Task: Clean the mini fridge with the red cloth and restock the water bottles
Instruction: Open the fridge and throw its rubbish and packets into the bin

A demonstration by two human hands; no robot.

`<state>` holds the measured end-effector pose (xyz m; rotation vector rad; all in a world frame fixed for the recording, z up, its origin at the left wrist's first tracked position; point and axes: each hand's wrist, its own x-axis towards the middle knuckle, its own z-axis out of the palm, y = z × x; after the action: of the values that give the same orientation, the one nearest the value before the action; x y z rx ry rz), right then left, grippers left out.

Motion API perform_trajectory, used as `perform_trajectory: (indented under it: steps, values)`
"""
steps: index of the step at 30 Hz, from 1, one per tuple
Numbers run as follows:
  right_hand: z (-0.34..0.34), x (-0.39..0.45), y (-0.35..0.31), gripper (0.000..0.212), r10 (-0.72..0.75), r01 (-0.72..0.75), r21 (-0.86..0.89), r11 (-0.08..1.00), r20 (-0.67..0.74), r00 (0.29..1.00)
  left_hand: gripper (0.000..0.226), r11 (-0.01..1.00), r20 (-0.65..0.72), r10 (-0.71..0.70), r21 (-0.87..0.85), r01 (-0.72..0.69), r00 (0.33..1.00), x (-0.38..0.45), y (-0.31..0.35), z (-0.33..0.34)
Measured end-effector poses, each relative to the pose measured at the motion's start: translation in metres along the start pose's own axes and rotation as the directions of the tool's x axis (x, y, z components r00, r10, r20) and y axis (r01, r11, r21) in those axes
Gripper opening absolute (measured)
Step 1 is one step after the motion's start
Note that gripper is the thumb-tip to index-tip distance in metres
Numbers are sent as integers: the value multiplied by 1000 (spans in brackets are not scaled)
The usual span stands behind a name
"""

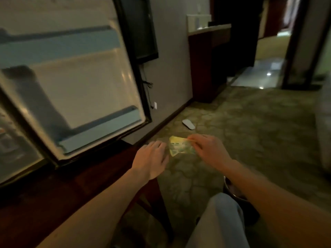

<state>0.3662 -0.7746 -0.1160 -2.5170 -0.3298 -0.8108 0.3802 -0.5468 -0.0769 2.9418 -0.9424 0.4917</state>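
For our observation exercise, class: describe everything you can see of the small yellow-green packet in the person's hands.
The yellow-green packet looks like a thin, crinkled wrapper or sachet with pale printing too blurred to read. It is held in the air above the patterned carpet, roughly flat and slightly tilted. The right hand pinches its right edge; the left hand, fingers relaxed, is at its left edge, contact unclear.

Mini fridge door (pixel 71 83) is swung wide open up and left of the hands, white inner liner with pale blue shelf rails, nothing on them. A sliver of the fridge inside (pixel 12 140) shows, too blurry to read.
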Motion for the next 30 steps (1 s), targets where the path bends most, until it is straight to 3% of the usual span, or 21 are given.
perform_trajectory:
  steps: [5,12,22,30]
  values:
    - [1,-47,77,20,239,-230,-94,969,96,966,30,993,75,99,-76,-93,992,41,45,64]
    - [8,-104,162,26,502,-467,-209,859,169,848,35,961,200,213,-218,-169,956,81,107,149]
    - [32,-153,256,25,693,-639,-277,717,185,697,41,937,383,292,-297,-183,876,126,168,256]
    - [78,-167,327,22,711,-665,-253,702,294,639,42,917,452,317,-371,-148,834,149,197,337]
